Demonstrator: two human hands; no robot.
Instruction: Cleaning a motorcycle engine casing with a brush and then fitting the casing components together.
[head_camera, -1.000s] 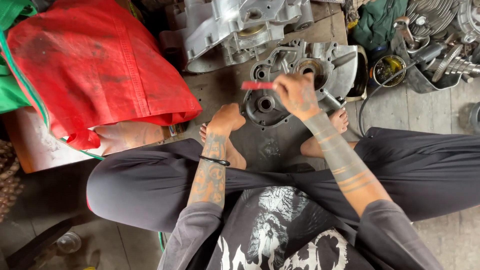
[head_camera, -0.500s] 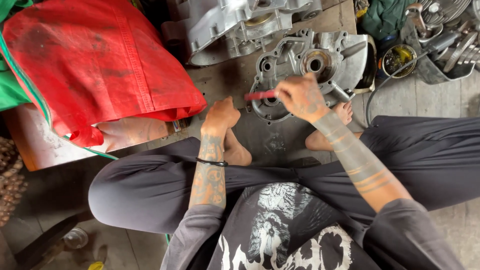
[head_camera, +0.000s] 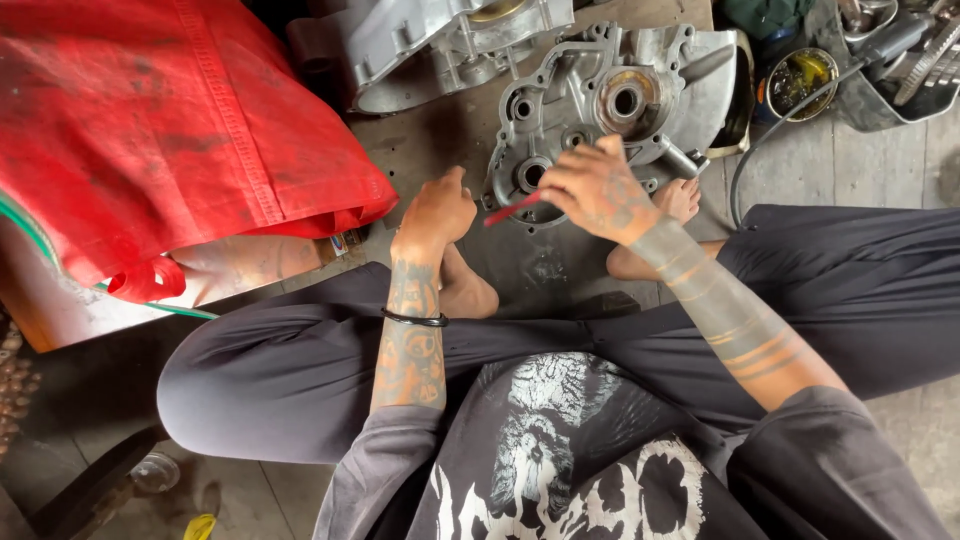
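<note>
A single head-worn camera is looking steeply down from close above the seated person's lap, facing forward over crossed legs; beyond the fingers of the right hand the engine casing is filling the upper frame, nearer than arm's reach

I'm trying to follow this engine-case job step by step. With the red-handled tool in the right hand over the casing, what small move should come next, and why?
Probably lower the tool's tip into the bore at the near edge of the grey engine casing. The right hand holds the red-handled tool just above that edge, while the left hand rests beside it, free to steady the casing.
</note>
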